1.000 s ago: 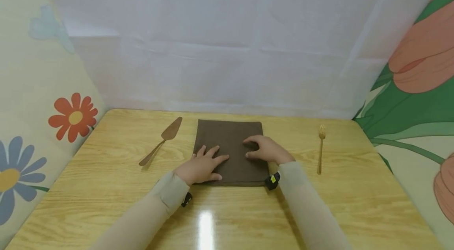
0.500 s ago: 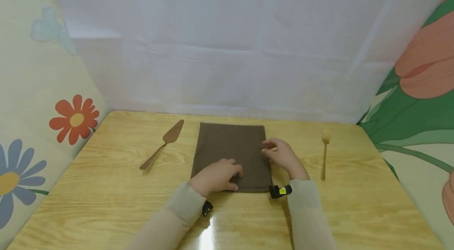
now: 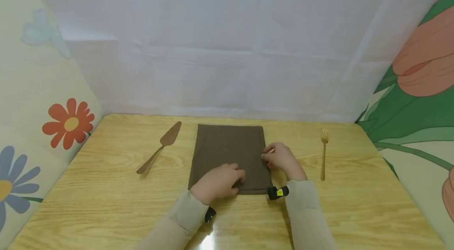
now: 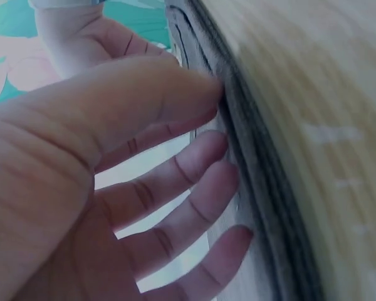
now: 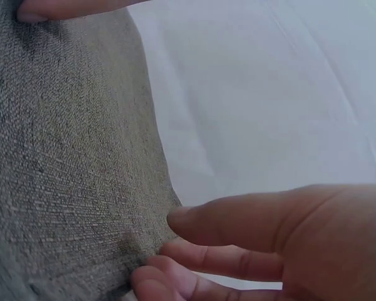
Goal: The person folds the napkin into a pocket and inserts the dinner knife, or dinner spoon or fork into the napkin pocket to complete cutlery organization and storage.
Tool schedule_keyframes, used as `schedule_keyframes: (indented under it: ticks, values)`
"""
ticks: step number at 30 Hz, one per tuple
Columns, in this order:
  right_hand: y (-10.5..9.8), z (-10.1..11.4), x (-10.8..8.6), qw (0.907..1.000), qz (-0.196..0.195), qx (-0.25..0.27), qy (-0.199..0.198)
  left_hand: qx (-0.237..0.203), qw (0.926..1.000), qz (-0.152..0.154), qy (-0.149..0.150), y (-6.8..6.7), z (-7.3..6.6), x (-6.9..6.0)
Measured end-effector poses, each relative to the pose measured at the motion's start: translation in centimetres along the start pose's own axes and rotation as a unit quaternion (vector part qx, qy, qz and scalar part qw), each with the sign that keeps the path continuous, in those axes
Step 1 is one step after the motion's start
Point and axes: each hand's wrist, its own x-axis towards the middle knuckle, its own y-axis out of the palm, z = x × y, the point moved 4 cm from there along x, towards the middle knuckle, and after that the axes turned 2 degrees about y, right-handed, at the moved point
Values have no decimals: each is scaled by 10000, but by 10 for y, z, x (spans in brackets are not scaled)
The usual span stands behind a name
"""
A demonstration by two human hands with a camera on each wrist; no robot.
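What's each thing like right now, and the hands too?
Brown cloth: folded flat, layers showing at its near edge.
Cake server: lying at a slant, not held.
Fork: lying down, not held.
White sheet: creased.
Left hand: fingers bent, touching the cloth.
Right hand: fingers bent at the cloth's right edge; can't tell if pinching.

Left arm [image 3: 173,224] angles in toward the right. Left hand [image 3: 220,181] has its back up, fingers loosely bent and kinda spread, thumb crossing in front of the forefinger from the wrist view. Right hand [image 3: 282,160] sits near it, slightly farther forward, fingers softly curved, thumb tip close to the fingertips. Right arm [image 3: 310,218] points pretty much straight ahead.
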Motion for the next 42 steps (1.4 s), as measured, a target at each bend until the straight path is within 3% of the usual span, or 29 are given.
schedule_keyframes:
  ticks: [10,14,19,21,25,29,35,39,42]
  values:
    - [-9,-2,-4,10000,25,-1,-63,133,9980,-587,180,4,-4,4]
    - [-13,0,-5,9971,225,-334,-653,-233,9969,-752,93,2,3,3]
    - [-13,6,-9,9840,638,-721,-1501,-511,9931,-1045,-144,-6,14,1]
    - [-12,8,-10,9812,675,-830,-1606,-571,9916,-1136,-245,-8,17,1]
    - [-10,9,-9,9790,606,-1053,-1635,-718,9886,-1242,-457,-14,24,-1]
    - [-10,3,-5,9811,486,-944,-1619,-867,9854,-1298,-673,-17,31,-2]
    - [-3,0,3,9761,59,-664,-2067,-1183,9799,-1414,-765,-18,41,-1]
    - [1,3,5,9755,-170,-444,-2148,-1622,9728,-1416,-860,-17,44,0]
    - [4,7,6,9713,-301,-407,-2326,-2112,9615,-1450,-992,-16,44,-1]
